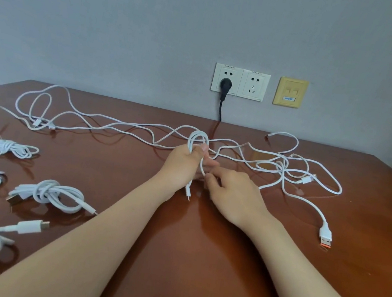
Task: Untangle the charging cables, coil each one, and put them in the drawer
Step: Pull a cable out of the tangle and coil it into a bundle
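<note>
Head view. Wall socket (240,82): black plug (225,85) inserted; print too small to be read, likewise the blue label on the yellow plate (290,92) to its right. Table (195,276): far edge against the wall (132,22) below the socket; bare wood shown well below it. Left hand (188,160), below the socket: grip closed round a looped white cable (198,137). Right hand (233,192): grip pinched on that cable. Loose cables (286,170) spread below the socket; coiled bundles (49,193) lower left of it.
</note>
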`<control>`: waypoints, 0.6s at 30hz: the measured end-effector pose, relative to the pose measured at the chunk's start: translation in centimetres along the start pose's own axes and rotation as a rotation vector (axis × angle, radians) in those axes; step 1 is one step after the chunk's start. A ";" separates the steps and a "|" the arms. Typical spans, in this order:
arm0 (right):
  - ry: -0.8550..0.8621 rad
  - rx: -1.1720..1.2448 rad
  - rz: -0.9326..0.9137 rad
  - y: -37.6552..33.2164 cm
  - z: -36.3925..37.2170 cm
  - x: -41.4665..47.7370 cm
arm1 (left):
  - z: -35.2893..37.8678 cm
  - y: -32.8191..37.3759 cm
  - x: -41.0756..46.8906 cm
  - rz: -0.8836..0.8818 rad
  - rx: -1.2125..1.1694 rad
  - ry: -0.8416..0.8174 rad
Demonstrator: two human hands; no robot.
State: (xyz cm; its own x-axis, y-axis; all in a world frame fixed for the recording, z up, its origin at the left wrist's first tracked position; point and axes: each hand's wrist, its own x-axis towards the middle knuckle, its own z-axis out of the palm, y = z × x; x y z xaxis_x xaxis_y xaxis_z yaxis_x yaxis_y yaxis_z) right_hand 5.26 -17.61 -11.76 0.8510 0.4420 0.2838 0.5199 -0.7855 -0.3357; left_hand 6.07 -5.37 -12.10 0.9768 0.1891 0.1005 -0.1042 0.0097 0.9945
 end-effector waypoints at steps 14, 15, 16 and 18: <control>0.024 0.027 0.095 1.1 -2.4 0.0 | -1.3 1.2 0.4 -0.149 -0.506 0.117; 0.025 0.030 0.082 1.1 -2.6 -0.1 | -1.3 1.3 0.4 -0.153 -0.501 0.125; 0.026 0.026 0.057 1.0 -2.9 -0.2 | -1.3 1.3 0.4 -0.161 -0.497 0.133; 0.029 0.019 -0.014 0.9 -3.4 -0.3 | -1.4 1.4 0.4 -0.185 -0.509 0.138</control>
State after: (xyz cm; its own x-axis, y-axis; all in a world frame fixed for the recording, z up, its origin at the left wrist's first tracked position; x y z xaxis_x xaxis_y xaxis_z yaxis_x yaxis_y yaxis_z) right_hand 5.18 -19.91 -9.13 0.8413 0.4397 0.3146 0.5332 -0.7709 -0.3485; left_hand 6.11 -3.92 -10.70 0.9575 0.2656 -0.1126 -0.0443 0.5213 0.8523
